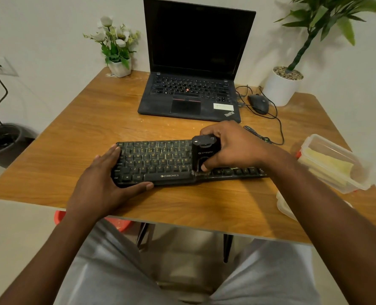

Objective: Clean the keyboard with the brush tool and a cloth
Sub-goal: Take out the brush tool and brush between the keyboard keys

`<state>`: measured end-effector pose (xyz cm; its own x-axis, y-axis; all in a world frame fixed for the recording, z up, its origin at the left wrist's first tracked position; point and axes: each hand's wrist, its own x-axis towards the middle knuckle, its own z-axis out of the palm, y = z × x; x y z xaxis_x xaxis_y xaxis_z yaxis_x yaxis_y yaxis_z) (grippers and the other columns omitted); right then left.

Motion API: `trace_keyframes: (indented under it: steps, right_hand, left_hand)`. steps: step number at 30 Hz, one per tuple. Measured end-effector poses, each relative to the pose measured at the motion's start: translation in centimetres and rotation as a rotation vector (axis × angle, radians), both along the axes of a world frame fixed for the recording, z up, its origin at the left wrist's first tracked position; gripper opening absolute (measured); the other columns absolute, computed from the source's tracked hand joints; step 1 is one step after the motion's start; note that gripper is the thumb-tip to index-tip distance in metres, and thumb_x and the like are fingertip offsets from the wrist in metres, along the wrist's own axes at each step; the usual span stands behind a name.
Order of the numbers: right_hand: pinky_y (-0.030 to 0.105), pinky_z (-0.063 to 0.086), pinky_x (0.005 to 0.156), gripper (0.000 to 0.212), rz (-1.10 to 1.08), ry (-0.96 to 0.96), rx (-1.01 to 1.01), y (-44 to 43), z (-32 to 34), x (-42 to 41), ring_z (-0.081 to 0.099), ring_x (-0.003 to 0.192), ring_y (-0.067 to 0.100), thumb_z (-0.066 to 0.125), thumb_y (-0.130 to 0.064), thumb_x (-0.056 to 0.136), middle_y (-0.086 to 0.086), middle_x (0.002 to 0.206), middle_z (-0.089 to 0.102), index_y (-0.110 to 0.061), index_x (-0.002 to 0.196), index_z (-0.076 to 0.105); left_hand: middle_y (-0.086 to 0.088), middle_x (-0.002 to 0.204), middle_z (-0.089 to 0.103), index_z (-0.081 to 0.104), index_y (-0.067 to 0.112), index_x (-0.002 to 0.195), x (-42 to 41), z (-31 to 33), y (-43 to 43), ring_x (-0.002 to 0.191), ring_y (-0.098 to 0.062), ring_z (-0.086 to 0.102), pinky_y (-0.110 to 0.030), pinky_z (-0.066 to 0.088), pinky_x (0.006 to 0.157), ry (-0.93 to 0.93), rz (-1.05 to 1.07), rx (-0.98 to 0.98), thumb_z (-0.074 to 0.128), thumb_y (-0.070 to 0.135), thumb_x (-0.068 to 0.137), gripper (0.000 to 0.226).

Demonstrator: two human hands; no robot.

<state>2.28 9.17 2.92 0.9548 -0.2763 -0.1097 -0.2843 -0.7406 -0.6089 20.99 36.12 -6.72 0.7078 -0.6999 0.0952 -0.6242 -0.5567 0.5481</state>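
Left hand (107, 179) flat, fingers straight against left end of keyboard (158, 164), thumb laid along its front edge. Right hand (235, 148) curled round black brush tool (204, 153), thumb on its near face; tool upright on keys right of centre. Keyboard lies on wooden table (72, 139), toward near edge. Behind: open laptop (191, 89), mouse (258, 103). Far right: clear box (336, 148), pale yellow contents

The left grip (103, 183) and right grip (233, 146) are bare, like both forearms (328, 205); light grey, creased legwear (107, 271) covers the thighs.
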Motion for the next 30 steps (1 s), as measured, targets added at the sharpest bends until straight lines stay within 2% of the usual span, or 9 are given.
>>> trace_keyframes:
  steps: [4,9,11,14,16,20,22,25,30]
  right_hand:
    - [0.053,0.062,0.081,0.037,-0.063,-0.072,-0.023,0.4,-0.4,0.3,0.073,0.089,0.014,0.096,-0.021,0.072,-0.003,0.095,0.076,-0.021,0.099,0.071]
    - [0.051,0.061,0.077,0.035,0.025,-0.025,0.032,0.7,-0.5,0.2,0.073,0.087,0.014,0.097,-0.018,0.071,-0.002,0.094,0.075,-0.018,0.095,0.071]
    - [0.048,0.061,0.075,0.035,0.036,0.006,0.057,0.3,-0.3,0.0,0.073,0.087,0.014,0.097,-0.015,0.070,0.000,0.094,0.076,-0.017,0.095,0.073]
    - [0.043,0.062,0.075,0.035,-0.001,-0.004,0.035,-0.3,-0.1,-0.4,0.073,0.086,0.010,0.097,-0.016,0.071,-0.003,0.094,0.076,-0.020,0.096,0.072]
    - [0.045,0.063,0.077,0.037,-0.059,-0.048,0.003,-0.6,-0.3,-0.5,0.073,0.087,0.009,0.097,-0.018,0.071,-0.005,0.094,0.076,-0.024,0.097,0.072]
    - [0.045,0.063,0.077,0.037,-0.071,-0.083,0.001,-0.3,-0.6,-0.2,0.073,0.086,0.010,0.097,-0.019,0.071,-0.004,0.093,0.076,-0.022,0.097,0.071]
    - [0.041,0.062,0.076,0.036,-0.032,-0.057,0.021,0.0,-0.4,-0.3,0.073,0.085,0.009,0.097,-0.018,0.072,-0.003,0.095,0.076,-0.019,0.097,0.072]
    - [0.044,0.060,0.076,0.035,-0.002,-0.022,0.059,-0.5,-0.3,-0.8,0.073,0.086,0.013,0.097,-0.015,0.071,-0.001,0.094,0.076,-0.017,0.095,0.072]
    - [0.042,0.063,0.078,0.039,-0.076,-0.016,0.053,-2.2,-0.4,-2.3,0.075,0.088,0.009,0.098,-0.016,0.069,-0.004,0.095,0.078,-0.024,0.097,0.073]
  left_hand:
    - [0.006,0.173,0.028,0.029,0.025,0.166,0.0,0.0,0.1,0.160,-0.030,0.022,-0.053,0.028,0.127,0.006,0.009,0.017,0.057,0.107,0.046,0.148]
    - [0.006,0.173,0.027,0.029,0.025,0.167,-0.1,0.1,0.0,0.160,-0.030,0.022,-0.052,0.026,0.127,0.010,0.004,0.016,0.062,0.104,0.048,0.146]
    - [0.005,0.173,0.027,0.029,0.024,0.166,-0.2,0.2,0.0,0.160,-0.030,0.022,-0.051,0.025,0.128,0.010,0.000,0.008,0.071,0.096,0.052,0.141]
    - [0.005,0.173,0.027,0.029,0.023,0.166,-0.3,0.4,-0.1,0.160,-0.029,0.022,-0.050,0.025,0.128,0.001,0.005,0.007,0.074,0.087,0.054,0.136]
    - [0.005,0.173,0.027,0.029,0.024,0.166,-0.2,0.2,-0.1,0.160,-0.030,0.022,-0.051,0.025,0.128,0.003,0.008,0.011,0.074,0.088,0.054,0.137]
    - [0.007,0.173,0.027,0.030,0.026,0.166,0.0,0.0,0.0,0.160,-0.029,0.021,-0.051,0.026,0.128,0.014,0.007,0.010,0.064,0.104,0.049,0.145]
    - [0.007,0.172,0.028,0.031,0.026,0.166,0.0,-0.1,0.0,0.160,-0.029,0.022,-0.051,0.026,0.128,0.013,0.009,-0.002,0.060,0.103,0.047,0.145]
    - [0.007,0.172,0.028,0.031,0.026,0.166,-0.1,-0.1,0.0,0.160,-0.030,0.022,-0.051,0.027,0.128,0.009,0.011,-0.008,0.060,0.103,0.047,0.145]
    - [0.005,0.172,0.029,0.031,0.025,0.166,0.2,-0.2,0.0,0.160,-0.030,0.024,-0.051,0.027,0.128,-0.007,0.006,0.005,0.058,0.105,0.047,0.146]
